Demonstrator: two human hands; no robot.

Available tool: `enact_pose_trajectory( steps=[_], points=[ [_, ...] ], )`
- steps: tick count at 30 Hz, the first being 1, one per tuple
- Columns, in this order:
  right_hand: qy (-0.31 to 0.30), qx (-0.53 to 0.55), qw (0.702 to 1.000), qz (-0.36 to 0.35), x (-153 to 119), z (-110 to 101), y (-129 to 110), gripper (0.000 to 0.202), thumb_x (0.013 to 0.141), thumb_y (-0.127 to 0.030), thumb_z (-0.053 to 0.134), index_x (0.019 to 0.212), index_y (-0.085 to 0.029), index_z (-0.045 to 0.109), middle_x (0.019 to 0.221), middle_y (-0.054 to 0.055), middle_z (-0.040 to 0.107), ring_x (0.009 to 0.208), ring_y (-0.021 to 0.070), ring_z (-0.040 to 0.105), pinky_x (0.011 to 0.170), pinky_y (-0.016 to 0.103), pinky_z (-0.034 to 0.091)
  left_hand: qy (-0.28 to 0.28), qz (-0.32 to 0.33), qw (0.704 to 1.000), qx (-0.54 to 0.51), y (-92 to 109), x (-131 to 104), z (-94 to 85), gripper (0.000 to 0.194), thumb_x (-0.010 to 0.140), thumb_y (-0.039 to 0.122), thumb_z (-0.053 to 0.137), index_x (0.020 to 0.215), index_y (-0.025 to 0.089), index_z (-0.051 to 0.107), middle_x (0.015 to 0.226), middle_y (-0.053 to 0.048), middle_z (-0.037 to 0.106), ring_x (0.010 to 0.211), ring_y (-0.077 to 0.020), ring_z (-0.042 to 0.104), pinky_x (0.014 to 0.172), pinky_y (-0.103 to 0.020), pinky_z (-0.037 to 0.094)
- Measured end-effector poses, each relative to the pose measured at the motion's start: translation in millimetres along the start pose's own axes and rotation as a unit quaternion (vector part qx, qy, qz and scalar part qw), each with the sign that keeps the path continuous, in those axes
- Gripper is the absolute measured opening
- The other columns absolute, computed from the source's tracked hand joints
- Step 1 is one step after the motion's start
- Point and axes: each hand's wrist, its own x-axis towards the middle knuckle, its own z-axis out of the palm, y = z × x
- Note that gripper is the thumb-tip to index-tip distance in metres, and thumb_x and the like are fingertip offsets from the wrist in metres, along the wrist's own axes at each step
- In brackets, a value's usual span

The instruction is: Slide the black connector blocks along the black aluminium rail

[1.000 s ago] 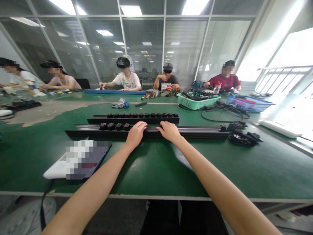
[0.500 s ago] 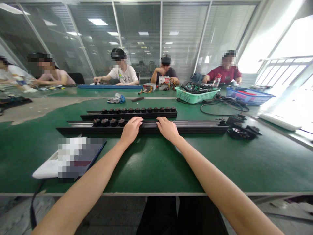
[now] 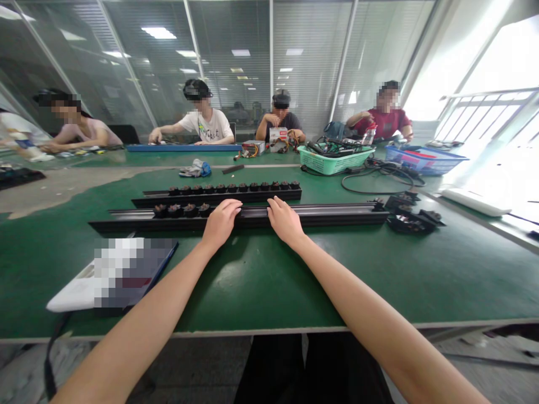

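Note:
A long black rail with an open channel along its top lies across the green table in front of me. Several black round socket-like modules sit in its left part. Just right of them, my left hand is closed over the rail, its fingers bent across the top edge. My right hand grips the same rail a short way to the right, fingertips at the channel. What lies under the fingers of either hand is hidden. Behind it rests a shorter black rail with a full row of such modules.
More black modules lie off the rail's right end. A white device is at left front. Farther back are a grey-blue glove, a green basket of cables, and a blue basket. Several co-workers sit opposite.
The whole scene has shifted slightly left with my head's movement. Both hands stay on the rail in nearly the same places. The co-worker in red has raised an arm near a bottle.

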Motion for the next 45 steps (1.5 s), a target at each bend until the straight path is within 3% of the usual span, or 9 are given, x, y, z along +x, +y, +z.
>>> enact_pose_trajectory(
  steps=[6, 20, 37, 45],
  points=[
    [-0.003, -0.016, 1.0, 0.012, -2.4, -0.7, 0.6, 0.045, 0.107, -0.027, 0.035, 0.147, -0.024, 0.056, 0.159, 0.011, 0.048, 0.137, 0.0263, 0.055, 0.114, 0.04, 0.043, -0.001, -0.001, 1.0, -0.004, 0.4, 0.4, 0.2, 0.03, 0.103, 0.029, 0.046, 0.112, 0.02, 0.073, 0.121, -0.01, 0.072, 0.114, -0.0254, 0.067, 0.108, -0.042, 0.051],
    [-0.021, -0.021, 1.0, 0.011, -2.5, -3.9, 0.9, 0.048, 0.107, -0.025, 0.034, 0.151, -0.02, 0.053, 0.159, 0.014, 0.047, 0.141, 0.026, 0.051, 0.112, 0.038, 0.045, 0.0, -0.01, 1.0, -0.019, 2.3, 0.5, 0.1, 0.031, 0.102, 0.031, 0.046, 0.11, 0.019, 0.073, 0.121, -0.01, 0.072, 0.115, -0.0262, 0.067, 0.108, -0.043, 0.051],
    [-0.013, -0.042, 0.999, 0.018, -4.0, -5.6, 2.8, 0.048, 0.107, -0.024, 0.033, 0.148, -0.019, 0.055, 0.157, 0.016, 0.049, 0.136, 0.0264, 0.057, 0.106, 0.037, 0.05, -0.004, -0.008, 1.0, -0.009, 2.6, 0.1, -0.6, 0.03, 0.102, 0.03, 0.046, 0.111, 0.019, 0.073, 0.121, -0.01, 0.072, 0.115, -0.0262, 0.067, 0.108, -0.044, 0.051],
    [-0.001, -0.053, 0.999, 0.0, -3.8, -6.6, 5.5, 0.044, 0.105, -0.022, 0.035, 0.139, -0.02, 0.063, 0.154, 0.015, 0.053, 0.14, 0.0272, 0.052, 0.113, 0.039, 0.045, -0.004, -0.008, 1.0, -0.005, 2.2, -0.6, -0.1, 0.03, 0.102, 0.03, 0.046, 0.111, 0.019, 0.073, 0.121, -0.011, 0.072, 0.115, -0.0264, 0.067, 0.108, -0.044, 0.051]
  ],
)
